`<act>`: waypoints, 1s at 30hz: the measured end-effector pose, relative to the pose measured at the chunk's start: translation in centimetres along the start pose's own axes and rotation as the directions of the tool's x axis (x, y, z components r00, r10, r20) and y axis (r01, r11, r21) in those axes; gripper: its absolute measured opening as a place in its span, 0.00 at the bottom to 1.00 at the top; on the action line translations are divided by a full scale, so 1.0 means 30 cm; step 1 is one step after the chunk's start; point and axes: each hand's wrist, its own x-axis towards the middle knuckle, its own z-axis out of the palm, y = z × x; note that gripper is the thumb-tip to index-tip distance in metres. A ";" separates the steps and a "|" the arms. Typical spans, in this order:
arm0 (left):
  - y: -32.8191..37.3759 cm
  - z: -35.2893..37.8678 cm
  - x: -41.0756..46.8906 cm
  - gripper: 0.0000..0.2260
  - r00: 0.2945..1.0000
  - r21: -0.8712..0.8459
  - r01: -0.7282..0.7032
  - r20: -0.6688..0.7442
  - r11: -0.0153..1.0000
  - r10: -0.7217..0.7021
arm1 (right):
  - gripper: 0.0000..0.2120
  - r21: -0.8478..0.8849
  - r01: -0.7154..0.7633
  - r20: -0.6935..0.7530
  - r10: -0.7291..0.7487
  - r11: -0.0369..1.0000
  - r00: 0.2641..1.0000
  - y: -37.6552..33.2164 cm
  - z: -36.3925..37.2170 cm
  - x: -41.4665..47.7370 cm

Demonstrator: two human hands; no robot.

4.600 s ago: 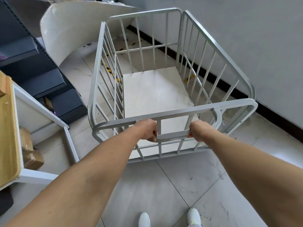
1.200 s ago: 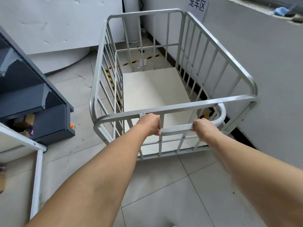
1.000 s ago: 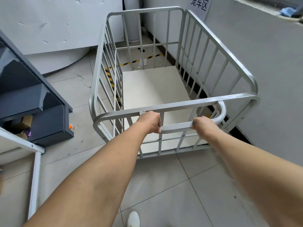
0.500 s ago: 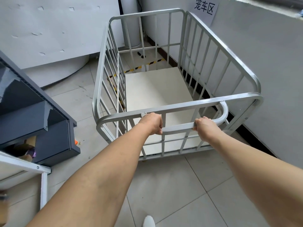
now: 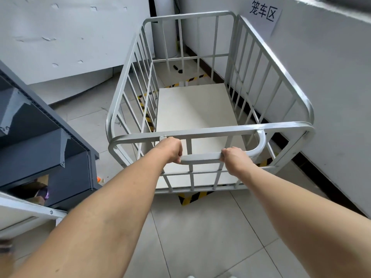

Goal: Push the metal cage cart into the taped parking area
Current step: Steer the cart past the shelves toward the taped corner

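Metal cage cart (image 5: 208,131) now over the yellow-black tape (image 5: 191,197), whose near corner strip shows just behind its rear edge; half a second ago none showed | our left hand (image 5: 170,150) and right hand (image 5: 233,159), fingers curled round the handle bar (image 5: 200,158) | nearly parked, we judge.

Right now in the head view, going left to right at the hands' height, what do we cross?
In order: dark shelving unit → left hand → cart handle → right hand → white wall.
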 end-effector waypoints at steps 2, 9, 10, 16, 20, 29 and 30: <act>-0.022 -0.005 -0.004 0.08 1.000 0.003 0.017 0.001 1.000 -0.017 | 0.14 -0.004 -0.001 0.040 0.001 1.000 0.999 -0.028 -0.012 0.012; -0.073 -0.017 -0.015 0.07 0.997 -0.032 0.073 -0.018 0.997 -0.073 | 0.15 -0.044 0.037 0.123 -0.032 0.998 0.992 -0.095 -0.045 0.038; -0.077 -0.018 -0.017 0.06 0.997 -0.031 0.081 -0.013 0.996 -0.081 | 0.14 -0.050 0.044 0.123 -0.038 0.998 0.992 -0.103 -0.047 0.041; -0.106 -0.023 -0.027 0.04 0.994 0.044 0.108 -0.018 0.993 -0.107 | 0.11 -0.029 0.093 0.132 -0.088 0.995 0.987 -0.134 -0.053 0.046; -0.095 -0.019 -0.023 0.10 0.991 0.104 0.137 -0.021 0.985 -0.135 | 0.11 0.119 0.161 0.121 -0.175 0.980 0.977 -0.096 -0.080 0.035; 0.080 0.016 0.027 0.11 0.996 0.063 0.085 0.006 0.994 -0.086 | 0.13 0.134 0.089 0.138 -0.107 0.987 0.985 0.062 -0.120 0.041; 0.095 0.010 0.032 0.12 0.995 0.057 0.098 0.018 0.994 -0.099 | 0.15 0.151 0.077 0.139 -0.099 0.985 0.985 0.083 -0.136 0.049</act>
